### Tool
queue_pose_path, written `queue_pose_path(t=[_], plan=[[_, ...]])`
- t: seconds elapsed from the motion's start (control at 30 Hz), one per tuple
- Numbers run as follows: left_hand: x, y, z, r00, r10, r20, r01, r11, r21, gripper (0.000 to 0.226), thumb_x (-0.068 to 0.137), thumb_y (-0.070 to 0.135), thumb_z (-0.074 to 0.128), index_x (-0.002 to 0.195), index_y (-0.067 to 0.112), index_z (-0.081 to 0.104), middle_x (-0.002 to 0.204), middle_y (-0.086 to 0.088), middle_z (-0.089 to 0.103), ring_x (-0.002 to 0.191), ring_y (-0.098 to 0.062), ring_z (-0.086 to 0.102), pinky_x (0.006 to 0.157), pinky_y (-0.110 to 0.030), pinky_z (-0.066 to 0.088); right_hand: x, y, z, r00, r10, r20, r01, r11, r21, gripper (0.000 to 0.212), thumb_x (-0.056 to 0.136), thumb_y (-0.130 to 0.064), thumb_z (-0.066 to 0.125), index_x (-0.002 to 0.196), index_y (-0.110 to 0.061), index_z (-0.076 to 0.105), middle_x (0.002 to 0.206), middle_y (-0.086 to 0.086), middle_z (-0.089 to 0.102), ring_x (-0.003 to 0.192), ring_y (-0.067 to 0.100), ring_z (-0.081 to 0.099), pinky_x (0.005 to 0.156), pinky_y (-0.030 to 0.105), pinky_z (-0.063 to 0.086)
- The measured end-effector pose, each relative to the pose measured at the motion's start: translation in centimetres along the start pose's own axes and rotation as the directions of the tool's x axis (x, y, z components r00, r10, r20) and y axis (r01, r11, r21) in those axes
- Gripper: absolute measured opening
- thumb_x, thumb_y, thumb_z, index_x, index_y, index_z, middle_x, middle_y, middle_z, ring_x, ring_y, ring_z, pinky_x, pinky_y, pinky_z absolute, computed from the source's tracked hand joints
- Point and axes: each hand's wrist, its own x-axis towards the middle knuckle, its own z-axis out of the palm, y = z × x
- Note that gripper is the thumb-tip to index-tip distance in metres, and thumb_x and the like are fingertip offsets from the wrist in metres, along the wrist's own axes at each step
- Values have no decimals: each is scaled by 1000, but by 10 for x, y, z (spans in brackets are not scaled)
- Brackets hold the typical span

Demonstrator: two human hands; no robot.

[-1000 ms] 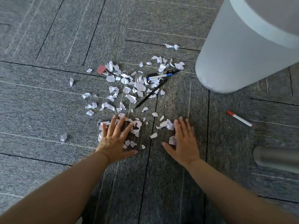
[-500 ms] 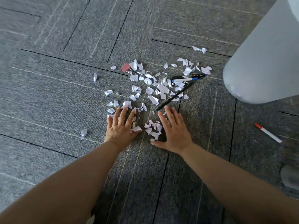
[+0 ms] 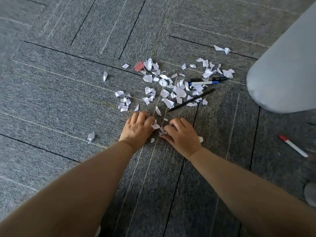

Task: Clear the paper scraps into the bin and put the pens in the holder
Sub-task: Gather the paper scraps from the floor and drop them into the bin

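Several white paper scraps (image 3: pixel 172 86) lie scattered on the grey carpet. My left hand (image 3: pixel 137 128) and my right hand (image 3: pixel 182 134) sit close together at the near edge of the scatter, fingers curled over a small heap of scraps (image 3: pixel 158 128) bunched between them. A blue-capped white pen (image 3: pixel 202 82) lies beside a black marker (image 3: pixel 217 79) among the far scraps. Nearer, a black pencil (image 3: pixel 191 100) lies diagonally. A red-capped pen (image 3: pixel 293 146) lies alone at the right. The pale bin (image 3: pixel 283 71) stands at the right edge.
A red binder clip (image 3: pixel 138 66) lies at the scatter's far left. Stray scraps sit apart at the left (image 3: pixel 91 136) and near the bin (image 3: pixel 222 48). A grey rounded object (image 3: pixel 310 195) shows at the lower right edge.
Both hands have swept inward from flat and apart to nearly touching, fingers now curled, bunching the near scraps between them. The view has shifted, so the bin sits farther right.
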Motion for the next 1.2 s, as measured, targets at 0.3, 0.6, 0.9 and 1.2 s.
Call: queue_pose_path(t=[0.3,0.6,0.9,1.2], plan=[[6,8,-17,996,58,68,-53,996,-70,32,97,36,25,102,12,45,97,-3,54,75,-16,54,68,-30,49,-4,22,-27,997,77,-3,-77,994,72,19,83,-22,63,75,-6,57,59,2,57,41,9,41,32,10,24],[42,46,-115,951,175,-256,-198,978,-66,28,98,28,28,96,6,46,80,0,46,57,-13,42,45,-18,25,15,39,-134,927,188,-325,-151,979,136,30,89,-29,44,75,-3,55,57,-1,52,42,7,35,42,4,14],[84,145,-243,636,402,-658,-520,854,20,21,86,26,41,77,7,40,59,-17,56,34,-31,48,37,-20,27,8,54,-299,681,128,-722,-157,987,27,29,89,-24,50,77,1,56,68,13,60,60,21,50,51,24,30],[105,272,-293,648,471,-598,-630,773,-73,35,93,30,42,92,-4,50,91,-25,58,72,-42,56,53,-36,29,-32,152,-378,658,586,-473,-674,738,-23,28,94,-29,46,105,-7,59,108,16,59,101,36,50,77,38,39]])
